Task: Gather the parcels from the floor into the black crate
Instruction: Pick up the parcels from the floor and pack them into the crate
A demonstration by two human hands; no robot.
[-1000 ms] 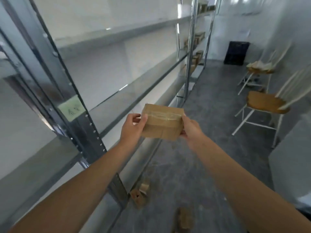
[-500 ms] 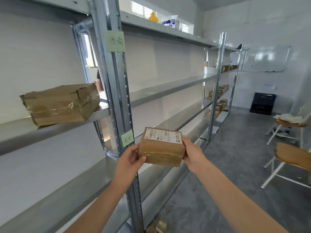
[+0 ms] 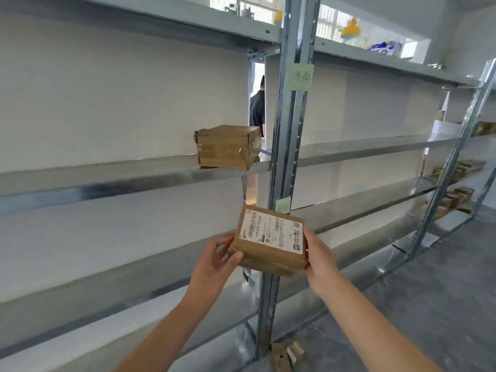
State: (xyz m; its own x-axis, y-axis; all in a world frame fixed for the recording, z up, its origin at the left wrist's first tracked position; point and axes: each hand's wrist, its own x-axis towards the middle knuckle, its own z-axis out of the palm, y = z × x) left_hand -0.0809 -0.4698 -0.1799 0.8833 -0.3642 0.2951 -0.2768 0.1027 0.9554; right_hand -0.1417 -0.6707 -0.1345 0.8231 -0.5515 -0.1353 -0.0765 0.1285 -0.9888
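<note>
The left hand (image 3: 214, 260) and right hand (image 3: 319, 257) grasp the labelled parcel (image 3: 269, 241) between them, before the shelf post (image 3: 291, 146). A second parcel (image 3: 228, 146) rests on the shelf (image 3: 107, 175) at 11 o'clock.

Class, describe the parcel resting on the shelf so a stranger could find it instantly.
Find the grey metal upright post carrying a green paper label. Just left of it, on the middle shelf, sits a crumpled brown cardboard parcel wrapped in clear tape. It shows no white shipping label.
</note>
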